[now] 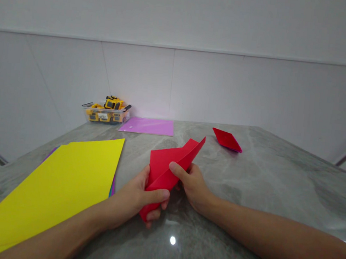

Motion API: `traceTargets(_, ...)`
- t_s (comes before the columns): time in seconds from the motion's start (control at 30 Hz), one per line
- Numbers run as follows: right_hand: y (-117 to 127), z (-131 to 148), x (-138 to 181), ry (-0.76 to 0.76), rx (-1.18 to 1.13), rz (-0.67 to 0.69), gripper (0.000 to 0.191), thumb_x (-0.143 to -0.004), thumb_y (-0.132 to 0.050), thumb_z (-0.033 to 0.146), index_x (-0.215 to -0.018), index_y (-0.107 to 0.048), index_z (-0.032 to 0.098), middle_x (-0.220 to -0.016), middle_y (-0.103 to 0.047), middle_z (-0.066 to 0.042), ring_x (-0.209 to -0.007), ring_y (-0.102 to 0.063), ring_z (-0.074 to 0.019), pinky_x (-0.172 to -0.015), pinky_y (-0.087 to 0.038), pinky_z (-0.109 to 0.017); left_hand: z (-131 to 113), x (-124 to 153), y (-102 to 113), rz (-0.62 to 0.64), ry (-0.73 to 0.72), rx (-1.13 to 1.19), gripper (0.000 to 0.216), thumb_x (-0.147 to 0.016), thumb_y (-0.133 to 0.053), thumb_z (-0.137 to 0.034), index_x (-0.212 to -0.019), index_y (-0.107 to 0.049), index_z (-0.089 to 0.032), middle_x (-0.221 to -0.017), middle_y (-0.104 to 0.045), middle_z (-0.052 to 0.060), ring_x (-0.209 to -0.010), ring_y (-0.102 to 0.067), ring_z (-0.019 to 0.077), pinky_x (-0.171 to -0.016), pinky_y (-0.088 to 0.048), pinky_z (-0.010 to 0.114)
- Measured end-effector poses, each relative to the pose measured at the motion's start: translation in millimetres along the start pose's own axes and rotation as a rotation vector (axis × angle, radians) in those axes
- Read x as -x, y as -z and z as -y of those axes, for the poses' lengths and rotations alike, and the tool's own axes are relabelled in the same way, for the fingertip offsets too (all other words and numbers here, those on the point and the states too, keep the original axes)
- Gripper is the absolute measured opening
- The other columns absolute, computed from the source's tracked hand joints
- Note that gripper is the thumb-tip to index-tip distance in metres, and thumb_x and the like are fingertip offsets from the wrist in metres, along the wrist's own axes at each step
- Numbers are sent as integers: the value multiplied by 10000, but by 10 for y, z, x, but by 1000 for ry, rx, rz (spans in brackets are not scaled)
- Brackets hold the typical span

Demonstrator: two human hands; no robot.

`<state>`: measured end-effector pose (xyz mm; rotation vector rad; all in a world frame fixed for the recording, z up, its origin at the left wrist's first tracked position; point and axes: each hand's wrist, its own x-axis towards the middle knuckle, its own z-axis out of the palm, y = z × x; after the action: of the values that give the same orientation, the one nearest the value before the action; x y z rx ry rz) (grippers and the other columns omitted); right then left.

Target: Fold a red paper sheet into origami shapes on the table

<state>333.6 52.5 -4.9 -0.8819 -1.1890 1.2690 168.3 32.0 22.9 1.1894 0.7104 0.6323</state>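
A folded sheet of red paper (165, 161) is held up over the table between my two hands, tilted with its upper tip to the right. My left hand (149, 195) is closed on the lower left part, thumb across the front and fingers behind. On the right side, my right hand (193, 183) pinches the folded flap, its thumb pressed on the front; most of its fingers are hidden behind the paper. Farther back on the right lies a folded red paper piece (226, 140) with a pink edge beneath.
A stack of paper with a yellow sheet (72, 176) on top lies at left. At the back are a purple sheet (148, 126) and a clear plastic box (120, 118) of yellow toy vehicles (114, 103). Behind the grey marbled table (262, 188) stands a white wall.
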Motion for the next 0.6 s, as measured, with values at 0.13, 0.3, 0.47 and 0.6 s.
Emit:
traceTargets(0.13, 51, -50, -13, 20, -100, 75, 403, -748, -661, 554, -797, -583, 161, -614, -528, 21, -462, -412, -79, -413, -312, -202, -12, 5, 24, 43, -28, 93, 268, -860, -611, -287, -1048, -436, -214, -709, -579, -19, -385, -432, 37, -359, -442, 165)
traceTargets(0.3, 48, -47, -11, 16, -86, 106, 485, -718, -660, 620, -759, -597, 141, -581, -521, 14, -435, -427, -74, -377, -312, -190, -16, 18, 60, 110, -25, 131, 240, -890, -563, -262, -1072, -414, -215, -735, -601, -3, -391, -457, 43, -368, -464, 173)
traceTargets(0.47, 24, -12, 2, -2, -46, 112, 554, -674, -656, 679, -666, -566, 132, -517, -487, 20, -402, -411, -66, -363, -302, -185, -4, 14, 70, 148, -37, 105, 240, -903, -543, -253, -1091, -402, -205, -749, -625, 25, -414, -485, 54, -394, -485, 184)
traceTargets(0.6, 30, -33, 2, -2, -12, 112, 557, -718, -614, 678, -614, -545, 135, -476, -469, 21, -381, -408, -65, -352, -304, -182, -1, 15, 67, 141, -61, 84, 315, -906, -543, -258, -1170, -375, -217, -773, -644, 40, -422, -501, 64, -403, -495, 192)
